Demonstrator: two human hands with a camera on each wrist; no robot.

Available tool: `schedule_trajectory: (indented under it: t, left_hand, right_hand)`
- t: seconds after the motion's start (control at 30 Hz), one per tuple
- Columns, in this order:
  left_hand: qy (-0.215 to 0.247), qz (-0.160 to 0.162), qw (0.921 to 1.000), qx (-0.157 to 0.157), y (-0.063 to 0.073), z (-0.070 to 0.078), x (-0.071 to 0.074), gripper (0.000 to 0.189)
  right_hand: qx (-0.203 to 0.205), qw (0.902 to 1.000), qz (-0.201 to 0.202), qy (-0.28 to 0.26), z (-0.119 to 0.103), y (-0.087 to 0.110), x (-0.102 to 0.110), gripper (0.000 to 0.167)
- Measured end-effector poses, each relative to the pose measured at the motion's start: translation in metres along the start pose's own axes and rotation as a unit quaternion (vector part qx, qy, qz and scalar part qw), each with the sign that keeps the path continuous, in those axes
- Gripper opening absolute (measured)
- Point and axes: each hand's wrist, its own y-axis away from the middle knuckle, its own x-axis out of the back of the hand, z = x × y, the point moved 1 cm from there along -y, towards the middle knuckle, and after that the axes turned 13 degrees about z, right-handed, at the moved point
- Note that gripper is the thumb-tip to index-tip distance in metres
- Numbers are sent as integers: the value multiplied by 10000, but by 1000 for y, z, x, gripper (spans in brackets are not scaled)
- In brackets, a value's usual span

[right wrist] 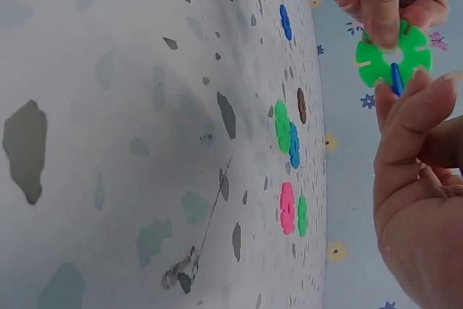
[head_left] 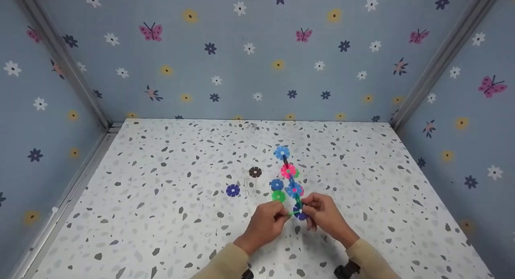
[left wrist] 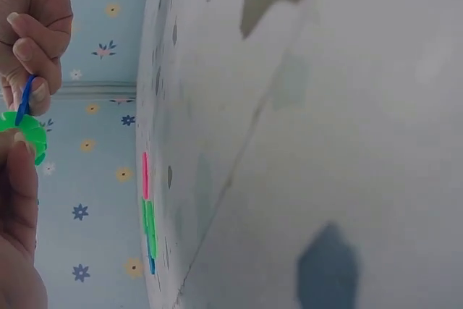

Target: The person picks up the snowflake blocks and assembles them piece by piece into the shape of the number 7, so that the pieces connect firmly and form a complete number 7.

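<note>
The left hand (head_left: 263,224) pinched a green disc (right wrist: 372,74) crosswise to a blue disc (head_left: 299,216) pinched by the right hand (head_left: 328,216), seemingly so the two could slot together.

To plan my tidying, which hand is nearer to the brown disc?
Left. The left hand is on the near side of the brown disc; the right hand, farther right.

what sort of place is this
Probably a small indoor booth or partitioned workspace: blue panels printed with flowers and butterflies stand on three sides, metal posts run up the two far corners, and a speckled white work surface lies between.
</note>
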Motion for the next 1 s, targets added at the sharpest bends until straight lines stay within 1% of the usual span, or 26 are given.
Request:
schedule_trajectory:
  t: [0.07, 0.13, 0.2, 0.23, 0.3, 0.37, 0.43, 0.47, 0.53, 0.6, 0.63, 0.7, 0.8, 0.9, 0.97, 1.0]
  left_hand:
    - [-82, -165, 9998, 122, -3, 0, -1, 21]
    - [-357, -391, 9980, 356, -7, -1, -1, 17]
    - [-696, -589, 9929, 769, -11, -3, -1, 17]
    - [-907, -652, 9885, 1022, -12, -5, -1, 20]
    - [-1281, -664, 9767, 1588, -15, -12, -1, 26]
    - [-1580, -599, 9615, 2168, -18, -19, -3, 26]
    - [-1898, -553, 9453, 2593, -20, -27, -6, 27]
    - [-2042, -549, 9377, 2755, -21, -30, -8, 29]
    - [-2319, -619, 9247, 2954, -23, -36, -11, 37]
    - [-2541, -724, 9162, 3014, -24, -41, -15, 45]
    - [-2621, -765, 9136, 3012, -24, -43, -16, 48]
    - [-2731, -822, 9114, 2968, -24, -45, -17, 50]
    - [-2752, -852, 9092, 3007, -23, -46, -16, 47]
    - [-2609, -841, 9100, 3112, -23, -44, -14, 41]
    - [-2441, -829, 9124, 3179, -22, -42, -12, 37]
    - [-2351, -815, 9148, 3180, -22, -41, -10, 36]
  right_hand:
    - [-36, 10000, 42, 34, 1, 0, 2, 10]
    - [-70, 9999, 95, 75, 1, -1, 4, 10]
    - [-68, 9998, 170, 116, 3, -3, 5, 11]
    - [-72, 9997, 207, 144, 3, -4, 6, 11]
    - [-81, 9995, 262, 185, 4, -6, 7, 11]
    - [-134, 9991, 333, 205, 5, -6, 8, 11]
    - [-175, 9991, 350, 190, 6, -7, 9, 10]
    - [-176, 9991, 337, 177, 6, -7, 9, 11]
    - [-171, 9993, 298, 162, 7, -7, 9, 11]
    - [-147, 9995, 249, 154, 7, -6, 9, 12]
    - [-154, 9995, 238, 154, 7, -6, 8, 11]
    - [-168, 9995, 221, 176, 7, -6, 8, 11]
    - [-209, 9994, 187, 202, 6, -5, 9, 11]
    - [-190, 9995, 143, 200, 6, -5, 10, 11]
    - [-172, 9996, 157, 172, 6, -5, 10, 11]
    - [-168, 9996, 170, 169, 7, -5, 10, 11]
